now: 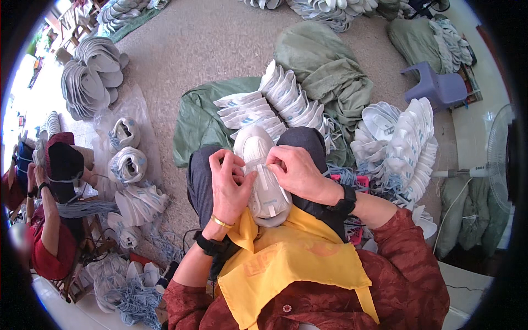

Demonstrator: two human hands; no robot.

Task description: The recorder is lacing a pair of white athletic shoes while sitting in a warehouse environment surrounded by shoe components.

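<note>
A white shoe upper [269, 201] lies lengthwise on my lap, over a yellow apron [297, 264]. Across its middle runs a pale greyish strip [254, 164], perhaps a lace; its exact kind is too small to make out. At the strip's left end, the thumb and fingers of my left hand [228, 181] are pinched together. My right hand [300, 171] pinches the other end, its fingers curled against the shoe. Just beyond my knees, rows of white uppers with blue marks [291, 102] lean together on green sacking [203, 115].
More stacked uppers [404, 143] stand at the right, near a purple stool [434, 88] and a fan [500, 159]. At the left are shoe uppers [127, 165] on plastic, bundles of blue laces [132, 302] and a co-worker in a red top [49, 242]. Grey insole-shaped pieces [93, 77] lie farther off.
</note>
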